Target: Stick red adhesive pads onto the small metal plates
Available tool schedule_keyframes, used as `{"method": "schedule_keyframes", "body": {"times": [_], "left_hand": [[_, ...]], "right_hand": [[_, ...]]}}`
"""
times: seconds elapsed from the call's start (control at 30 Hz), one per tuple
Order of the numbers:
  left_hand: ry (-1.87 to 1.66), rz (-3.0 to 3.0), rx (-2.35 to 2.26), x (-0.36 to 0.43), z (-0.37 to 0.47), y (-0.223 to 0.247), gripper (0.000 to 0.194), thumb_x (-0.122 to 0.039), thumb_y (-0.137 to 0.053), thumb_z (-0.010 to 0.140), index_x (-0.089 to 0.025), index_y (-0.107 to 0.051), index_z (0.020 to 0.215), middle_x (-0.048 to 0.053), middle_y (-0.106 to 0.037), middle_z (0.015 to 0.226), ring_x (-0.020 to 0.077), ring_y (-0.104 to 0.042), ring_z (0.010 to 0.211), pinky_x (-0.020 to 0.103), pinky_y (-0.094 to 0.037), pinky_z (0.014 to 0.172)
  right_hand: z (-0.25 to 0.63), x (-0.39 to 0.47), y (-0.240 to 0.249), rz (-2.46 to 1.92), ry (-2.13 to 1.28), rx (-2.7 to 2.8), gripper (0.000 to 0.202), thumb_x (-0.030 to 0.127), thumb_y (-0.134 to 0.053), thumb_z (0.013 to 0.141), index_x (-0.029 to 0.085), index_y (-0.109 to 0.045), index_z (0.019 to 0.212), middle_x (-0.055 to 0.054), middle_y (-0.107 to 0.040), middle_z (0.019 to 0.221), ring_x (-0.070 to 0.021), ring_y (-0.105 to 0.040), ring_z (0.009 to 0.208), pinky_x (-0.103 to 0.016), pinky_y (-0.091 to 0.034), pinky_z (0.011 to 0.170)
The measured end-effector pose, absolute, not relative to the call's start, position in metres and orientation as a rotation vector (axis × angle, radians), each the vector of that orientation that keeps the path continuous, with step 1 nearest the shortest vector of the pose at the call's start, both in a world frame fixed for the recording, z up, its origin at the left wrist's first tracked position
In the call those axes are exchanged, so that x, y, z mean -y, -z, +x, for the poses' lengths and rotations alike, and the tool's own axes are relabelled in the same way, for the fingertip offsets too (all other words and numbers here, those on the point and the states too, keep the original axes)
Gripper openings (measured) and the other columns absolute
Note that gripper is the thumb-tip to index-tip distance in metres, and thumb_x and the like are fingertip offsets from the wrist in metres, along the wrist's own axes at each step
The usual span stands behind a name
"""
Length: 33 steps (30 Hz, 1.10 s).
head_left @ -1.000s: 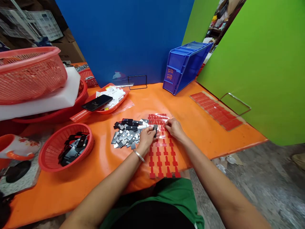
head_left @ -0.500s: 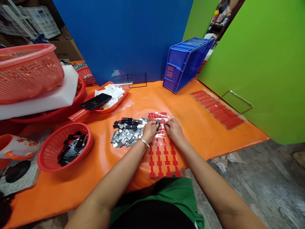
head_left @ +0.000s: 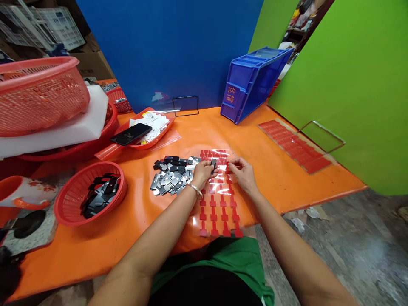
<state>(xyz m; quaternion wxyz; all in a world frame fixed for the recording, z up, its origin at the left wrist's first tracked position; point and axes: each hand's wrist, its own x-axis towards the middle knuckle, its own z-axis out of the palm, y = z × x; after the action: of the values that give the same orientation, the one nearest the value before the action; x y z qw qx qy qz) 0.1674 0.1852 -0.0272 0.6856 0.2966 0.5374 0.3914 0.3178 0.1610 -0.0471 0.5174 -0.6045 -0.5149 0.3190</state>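
Between the fingers of my left hand (head_left: 202,173) is a small dark metal piece (head_left: 213,165), held above the upper part of a clear sheet. That sheet carries rows of red T-shaped stickers (head_left: 224,214). My right hand (head_left: 244,172) is over the sheet's right edge, thumb and forefinger pinched on a small red sticker (head_left: 228,166). A loose pile of black and silver pieces (head_left: 172,176) lies left of my left hand. My fingers hide some of the stickers beneath them.
A red basket (head_left: 119,199) with dark pieces stands at left. Behind it, a phone (head_left: 131,134) lies on a red scoop (head_left: 162,135) of white papers. A blue bin (head_left: 237,80) stands at the back; another red sticker sheet (head_left: 295,145) lies at right.
My right hand has moved a little to the right and up from the sheet, with a red sticker now visible at its fingertips. My left hand still holds the dark piece.
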Motion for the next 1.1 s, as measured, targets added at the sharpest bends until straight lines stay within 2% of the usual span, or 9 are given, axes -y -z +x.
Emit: {"method": "schedule_keyframes", "body": {"times": [0.13,0.27,0.37,0.47,0.63,0.83,1.1], "left_hand": [[-0.892,0.656,-1.200,-0.183,0.168,0.020,0.011,-0.001,-0.054,0.080,-0.010,-0.057,0.074,0.008,-0.065,0.072,0.0117,-0.064,0.060,0.026,-0.054,0.065],[-0.921,0.664,-1.178,-0.168,0.159,0.004,0.009,-0.002,-0.057,0.078,-0.010,-0.060,0.079,0.007,-0.067,0.074,0.0124,-0.066,0.060,0.027,-0.055,0.066],[-0.884,0.677,-1.091,-0.143,0.140,-0.004,0.016,0.002,-0.059,0.074,-0.009,-0.064,0.084,0.007,-0.069,0.078,0.0127,-0.066,0.060,0.026,-0.056,0.066],[-0.823,0.586,-1.054,-0.111,0.117,0.000,0.027,0.008,-0.057,0.068,-0.009,-0.065,0.088,0.007,-0.070,0.081,0.0137,-0.068,0.065,0.024,-0.057,0.066],[-0.774,0.466,-1.070,-0.077,0.097,0.022,0.029,0.007,-0.057,0.068,-0.008,-0.066,0.090,0.009,-0.071,0.079,0.0152,-0.069,0.066,0.024,-0.058,0.066],[-0.775,0.463,-1.026,-0.073,0.095,0.029,0.031,0.008,-0.057,0.067,-0.008,-0.067,0.092,0.010,-0.072,0.081,0.0153,-0.069,0.065,0.026,-0.058,0.067],[-0.801,0.493,-0.965,-0.071,0.093,0.031,0.034,0.007,-0.054,0.068,-0.009,-0.068,0.095,0.010,-0.072,0.089,0.0159,-0.070,0.074,0.027,-0.057,0.073]], "right_hand": [[0.313,-0.152,0.039,-1.427,-0.776,0.941,0.023,0.037,-0.069,0.067,0.018,-0.056,0.074,0.003,-0.055,0.068,-0.0116,-0.051,0.059,-0.024,-0.043,0.055],[0.297,-0.128,0.027,-1.385,-0.900,0.973,0.028,0.036,-0.074,0.063,0.019,-0.055,0.074,0.004,-0.054,0.066,-0.0105,-0.049,0.057,-0.023,-0.043,0.052],[0.281,-0.106,0.022,-1.356,-0.977,1.002,0.029,0.034,-0.075,0.063,0.019,-0.053,0.074,0.003,-0.054,0.066,-0.0106,-0.050,0.058,-0.022,-0.043,0.053],[0.262,-0.086,0.023,-1.329,-1.087,1.017,0.028,0.032,-0.074,0.063,0.020,-0.051,0.076,0.004,-0.054,0.066,-0.0098,-0.051,0.056,-0.021,-0.043,0.052],[0.237,-0.066,0.034,-1.352,-1.147,1.113,0.024,0.031,-0.068,0.068,0.022,-0.048,0.078,0.004,-0.053,0.068,-0.0094,-0.050,0.051,-0.021,-0.044,0.046],[0.226,-0.058,0.042,-1.392,-1.079,1.264,0.017,0.033,-0.061,0.076,0.024,-0.048,0.083,0.003,-0.055,0.070,-0.0120,-0.053,0.051,-0.024,-0.046,0.046],[0.224,-0.057,0.046,-1.390,-1.083,1.266,0.016,0.031,-0.061,0.078,0.023,-0.048,0.082,0.002,-0.055,0.073,-0.0131,-0.055,0.054,-0.026,-0.047,0.049]]}}
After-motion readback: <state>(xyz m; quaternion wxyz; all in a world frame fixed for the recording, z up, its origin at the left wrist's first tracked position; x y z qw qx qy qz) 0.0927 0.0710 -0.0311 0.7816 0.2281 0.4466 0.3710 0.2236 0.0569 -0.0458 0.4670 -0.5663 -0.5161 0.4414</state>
